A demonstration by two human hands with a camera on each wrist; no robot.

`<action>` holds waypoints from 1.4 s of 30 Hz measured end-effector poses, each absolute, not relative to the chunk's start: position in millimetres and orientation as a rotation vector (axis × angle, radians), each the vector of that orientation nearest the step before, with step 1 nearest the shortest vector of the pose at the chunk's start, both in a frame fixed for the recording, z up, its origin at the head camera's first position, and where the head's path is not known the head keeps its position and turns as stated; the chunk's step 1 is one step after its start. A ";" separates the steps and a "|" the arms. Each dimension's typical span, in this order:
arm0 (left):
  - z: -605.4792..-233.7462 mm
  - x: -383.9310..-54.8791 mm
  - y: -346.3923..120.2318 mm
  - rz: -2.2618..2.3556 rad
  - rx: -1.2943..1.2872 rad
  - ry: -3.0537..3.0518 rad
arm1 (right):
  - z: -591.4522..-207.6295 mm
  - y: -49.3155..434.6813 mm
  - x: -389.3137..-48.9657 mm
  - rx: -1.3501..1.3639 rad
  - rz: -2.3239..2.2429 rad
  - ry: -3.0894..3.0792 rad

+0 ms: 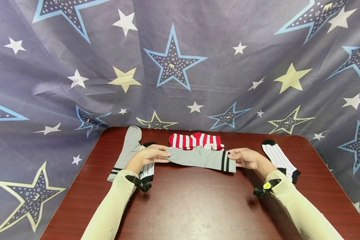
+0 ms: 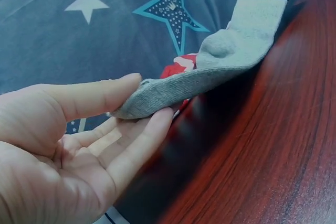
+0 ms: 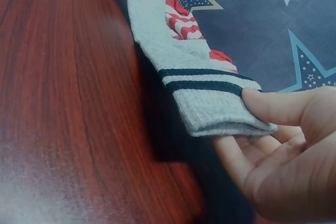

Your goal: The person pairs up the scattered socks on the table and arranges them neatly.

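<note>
A grey sock (image 1: 198, 157) with two black bands near its cuff is stretched level between both hands, raised off the table. My left hand (image 1: 148, 156) pinches its toe end between thumb and fingers. At the cuff, my right hand (image 1: 248, 158) pinches the fabric just beyond the black bands (image 3: 205, 82). Behind the held sock lies a red and white striped sock (image 1: 183, 140), partly covered by it in the head view. Next to the left hand are another grey sock (image 1: 129, 146) and a white sock with black stripes (image 1: 148, 170), which the hand partly hides.
Right of the right hand lies a white sock with thin black stripes (image 1: 279, 158), its heel and toe black. The brown wooden table (image 1: 192, 206) ends at a star-printed cloth (image 1: 180, 100) hanging behind it.
</note>
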State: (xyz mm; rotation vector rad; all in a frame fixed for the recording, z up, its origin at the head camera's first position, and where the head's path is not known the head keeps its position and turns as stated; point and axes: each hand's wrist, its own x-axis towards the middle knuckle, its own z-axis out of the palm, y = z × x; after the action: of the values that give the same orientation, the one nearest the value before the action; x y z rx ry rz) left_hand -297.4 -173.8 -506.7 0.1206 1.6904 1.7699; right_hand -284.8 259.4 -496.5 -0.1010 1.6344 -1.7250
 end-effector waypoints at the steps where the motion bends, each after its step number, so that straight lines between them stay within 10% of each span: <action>1: -507.1 -297.3 -174.0 1.760 0.130 1.695 | -496.0 259.3 -284.5 -0.101 -1.724 1.635; 42: -509.8 -294.6 -185.6 1.844 0.230 1.530 | -501.4 263.0 -282.3 0.049 -1.562 1.914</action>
State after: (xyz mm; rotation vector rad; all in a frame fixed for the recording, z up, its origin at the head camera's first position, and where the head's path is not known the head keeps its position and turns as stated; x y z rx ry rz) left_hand -294.6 -185.6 -509.8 0.2302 1.5297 1.8443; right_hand -282.3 263.0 -501.4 0.0491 1.9141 -1.5618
